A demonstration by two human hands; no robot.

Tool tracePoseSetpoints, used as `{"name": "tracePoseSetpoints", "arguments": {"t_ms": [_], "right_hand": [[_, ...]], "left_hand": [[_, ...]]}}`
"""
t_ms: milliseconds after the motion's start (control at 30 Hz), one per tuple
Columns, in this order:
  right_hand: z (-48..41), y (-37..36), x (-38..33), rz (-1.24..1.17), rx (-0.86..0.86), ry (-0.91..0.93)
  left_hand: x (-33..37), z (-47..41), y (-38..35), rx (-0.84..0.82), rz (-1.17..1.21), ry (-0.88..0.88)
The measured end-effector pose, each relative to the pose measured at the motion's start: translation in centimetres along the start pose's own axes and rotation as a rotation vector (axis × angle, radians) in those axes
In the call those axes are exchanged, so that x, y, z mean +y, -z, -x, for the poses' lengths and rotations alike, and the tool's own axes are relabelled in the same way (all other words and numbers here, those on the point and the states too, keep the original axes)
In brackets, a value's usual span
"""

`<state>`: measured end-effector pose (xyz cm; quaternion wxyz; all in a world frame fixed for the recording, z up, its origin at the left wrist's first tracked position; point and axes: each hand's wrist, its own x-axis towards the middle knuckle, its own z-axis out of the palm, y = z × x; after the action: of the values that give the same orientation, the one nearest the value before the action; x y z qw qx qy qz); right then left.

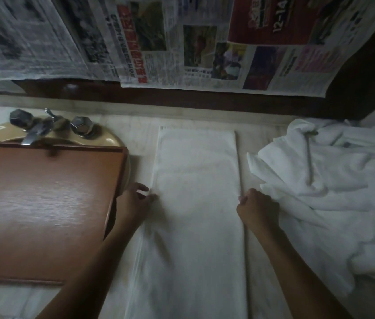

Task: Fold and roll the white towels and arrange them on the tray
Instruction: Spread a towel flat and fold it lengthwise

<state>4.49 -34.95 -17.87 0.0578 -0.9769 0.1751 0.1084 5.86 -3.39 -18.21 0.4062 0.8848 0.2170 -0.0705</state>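
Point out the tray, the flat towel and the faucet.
tray (43, 203), head view, bare wooden floor
flat towel (195, 169), head view, middle of its far half
faucet (29, 137), head view, spout

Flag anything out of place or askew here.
The wooden tray sits across the sink, covering the basin beneath the faucet. Newspaper sheets hang across the back. The folded towel lies straight; the other towels are a crumpled heap.
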Motion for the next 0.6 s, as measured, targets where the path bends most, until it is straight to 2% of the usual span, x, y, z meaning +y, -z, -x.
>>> {"name": "tracePoseSetpoints", "arguments": {"t_ms": [100,200,300,367,433,567,600], "right_hand": [[-0.4,-0.4,-1.6,-0.117,0.184,0.098],[-0.9,-1.8,-5.7,-0.212,0.299,0.360],[-1.2,-3.8,-8.6,-0.186,0.189,0.533],[-1.9,-5.0,-8.0,-0.126,0.170,0.572],[-2.7,-5.6,-6.3,-0.071,0.190,0.552],[-4.6,-5.4,-5.0,-0.180,0.246,0.428],[-5.2,-5.0,-5.6,-0.184,0.252,0.426]], "left_hand": [[0.8,-0.8,-1.2,0.072,-0.067,-0.144],[2.8,-1.8,-2.8,0.072,-0.010,-0.183],[3.9,-2.6,-3.7,0.090,0.086,-0.113],[3.7,-3.0,-3.5,0.103,0.132,-0.053],[3.0,-3.5,-3.1,0.120,0.095,-0.070],[3.2,-4.4,-3.6,0.272,-0.096,-0.432],[4.0,-4.7,-4.5,0.264,-0.135,-0.533]]}}
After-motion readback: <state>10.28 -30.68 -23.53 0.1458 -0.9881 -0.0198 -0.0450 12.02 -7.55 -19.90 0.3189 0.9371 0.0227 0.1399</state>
